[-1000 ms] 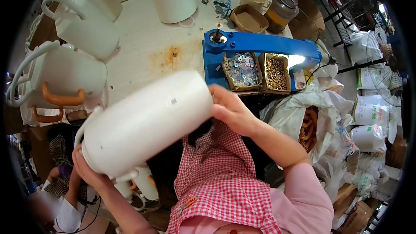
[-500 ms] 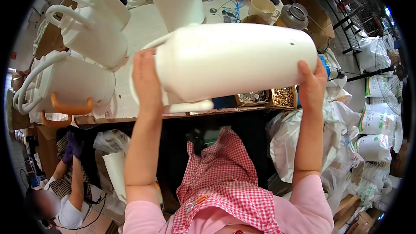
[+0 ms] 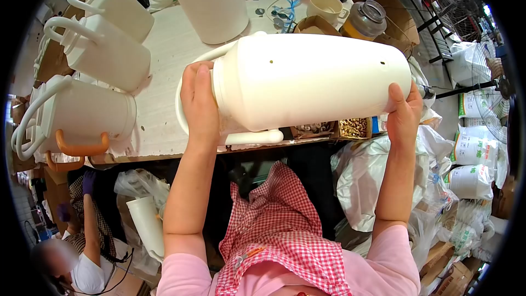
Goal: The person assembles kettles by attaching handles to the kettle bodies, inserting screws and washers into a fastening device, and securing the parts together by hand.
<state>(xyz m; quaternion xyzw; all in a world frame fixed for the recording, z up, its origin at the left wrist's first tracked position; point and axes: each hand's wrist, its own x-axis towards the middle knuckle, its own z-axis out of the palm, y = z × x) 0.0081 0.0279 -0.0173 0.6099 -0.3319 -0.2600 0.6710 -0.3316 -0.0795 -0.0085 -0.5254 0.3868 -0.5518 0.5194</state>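
Observation:
A large white plastic jug (image 3: 323,79) lies on its side in the air over the front of the table, held between both hands. My left hand (image 3: 200,96) is closed round its neck end, beside the curved white handle (image 3: 213,53). My right hand (image 3: 404,109) grips the base end, thumb on the side wall and fingers partly hidden behind. Two small dark holes show in the jug's wall. A straight white bar-like part (image 3: 255,137) sticks out below the neck.
On the table (image 3: 164,60) several similar white jugs (image 3: 109,52) stand at the left, one with orange handles (image 3: 82,145). Small metal parts (image 3: 353,127) fill a box at the front edge. Behind are a cream mug (image 3: 326,8) and glass jar (image 3: 366,19). A co-worker (image 3: 90,263) sits lower left.
The jug has turned about its length, so two holes now face up where one showed near the base. Both hands shifted slightly right with it. The co-worker's gloved hands moved apart.

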